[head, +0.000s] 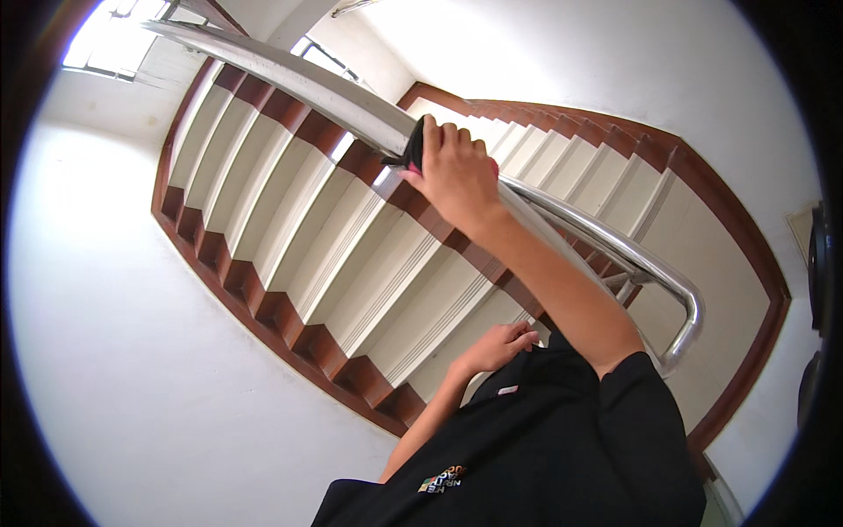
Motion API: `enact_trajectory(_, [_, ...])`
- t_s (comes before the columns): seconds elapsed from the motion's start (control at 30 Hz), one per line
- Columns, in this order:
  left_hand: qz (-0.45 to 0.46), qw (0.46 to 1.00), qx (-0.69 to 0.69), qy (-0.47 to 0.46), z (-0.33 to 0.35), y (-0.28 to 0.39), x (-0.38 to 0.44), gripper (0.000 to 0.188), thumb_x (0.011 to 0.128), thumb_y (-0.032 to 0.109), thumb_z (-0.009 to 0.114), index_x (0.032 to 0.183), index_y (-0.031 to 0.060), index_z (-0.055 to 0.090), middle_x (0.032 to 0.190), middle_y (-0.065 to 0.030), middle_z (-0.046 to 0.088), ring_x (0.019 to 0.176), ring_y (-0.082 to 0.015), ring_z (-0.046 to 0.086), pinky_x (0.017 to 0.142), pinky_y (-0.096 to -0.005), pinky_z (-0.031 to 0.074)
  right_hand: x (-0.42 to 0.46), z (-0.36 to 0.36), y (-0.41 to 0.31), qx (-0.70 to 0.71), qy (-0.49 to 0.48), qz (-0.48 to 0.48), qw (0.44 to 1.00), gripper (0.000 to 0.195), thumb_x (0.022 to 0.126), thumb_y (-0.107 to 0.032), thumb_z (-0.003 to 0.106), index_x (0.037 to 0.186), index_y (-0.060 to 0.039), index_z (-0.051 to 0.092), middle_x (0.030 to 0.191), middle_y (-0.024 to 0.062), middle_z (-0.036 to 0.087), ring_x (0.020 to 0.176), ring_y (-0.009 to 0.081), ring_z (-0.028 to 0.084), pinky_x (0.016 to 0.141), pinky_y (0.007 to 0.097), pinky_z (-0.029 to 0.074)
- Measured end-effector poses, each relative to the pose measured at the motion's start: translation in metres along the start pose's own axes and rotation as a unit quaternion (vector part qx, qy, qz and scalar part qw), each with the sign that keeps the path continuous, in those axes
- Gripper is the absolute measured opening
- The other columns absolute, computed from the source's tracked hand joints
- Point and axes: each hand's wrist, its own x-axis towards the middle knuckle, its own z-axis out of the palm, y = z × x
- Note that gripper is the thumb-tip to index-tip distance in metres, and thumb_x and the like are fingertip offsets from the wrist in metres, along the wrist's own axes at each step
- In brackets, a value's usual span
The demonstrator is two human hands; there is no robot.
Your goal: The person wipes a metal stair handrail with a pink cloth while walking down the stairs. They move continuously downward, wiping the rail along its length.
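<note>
A metal stair handrail (342,99) runs from the upper left down to the right. My right hand (461,165) is closed over it, pressing a black and pinkish-red cloth or pad (415,148) against the rail. The cloth's dark edge sticks out on the left of my fingers, and the rest lies hidden under the palm. My left hand (504,346) hangs lower, in front of my black shirt, with its fingers loosely curled. Whether it holds anything cannot be told.
Pale steps (369,263) with dark red-brown edges lie under the rail. Another flight (560,158) rises beyond it, at the upper right. A shiny tubular rail end (691,309) bends beside my right arm. White walls (164,329) flank the stairs, and dark objects (818,263) show at the right rim.
</note>
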Motion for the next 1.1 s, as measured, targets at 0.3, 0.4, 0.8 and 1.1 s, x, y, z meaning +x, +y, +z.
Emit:
enact_trajectory(0.3, [-0.037,0.999,-0.024,0.028,0.013,-0.001,0.012,0.040,0.108,0.036,0.046,0.120,0.0017,0.063,0.098,-0.0157,0.073,0.090,-0.0302,0.068,0.085,-0.0390,0.052,-0.159,-0.051,0.081,0.020,-0.027,0.018,0.999,0.100,0.071,-0.035,0.090,0.151,-0.0024,0.040,0.125,0.0155,0.058,0.112,0.0329,0.060,0.094,0.0471,0.049])
enact_trajectory(0.4, [-0.038,0.997,-0.068,0.005,0.014,-0.003,0.010,0.044,0.109,0.043,0.044,0.124,0.0042,0.061,0.097,-0.0140,0.072,0.086,-0.0301,0.068,0.080,-0.0391,0.051,-0.182,-0.064,0.097,0.014,-0.076,0.054,0.996,0.094,0.075,-0.035,0.088,0.149,-0.0007,0.042,0.130,0.0191,0.058,0.118,0.0368,0.059,0.096,0.0481,0.049])
enact_trajectory(0.8, [-0.055,0.997,0.043,-0.038,0.010,0.004,0.024,0.049,0.109,0.041,0.045,0.135,0.0020,0.057,0.103,-0.0206,0.069,0.092,-0.0328,0.067,0.089,-0.0417,0.051,-0.033,-0.010,0.027,0.103,-0.080,0.003,0.991,0.084,0.086,-0.049,0.077,0.141,0.0046,0.044,0.113,0.0204,0.063,0.105,0.0355,0.064,0.090,0.0445,0.053])
enact_trajectory(1.1, [0.037,0.997,0.053,-0.040,0.032,-0.003,0.016,0.043,0.109,0.036,0.048,0.129,0.0010,0.059,0.104,-0.0204,0.069,0.095,-0.0337,0.067,0.091,-0.0411,0.050,-0.191,-0.059,0.111,0.116,-0.108,0.092,0.983,0.085,0.081,-0.047,0.082,0.143,-0.0015,0.046,0.121,0.0211,0.062,0.111,0.0388,0.061,0.096,0.0498,0.050])
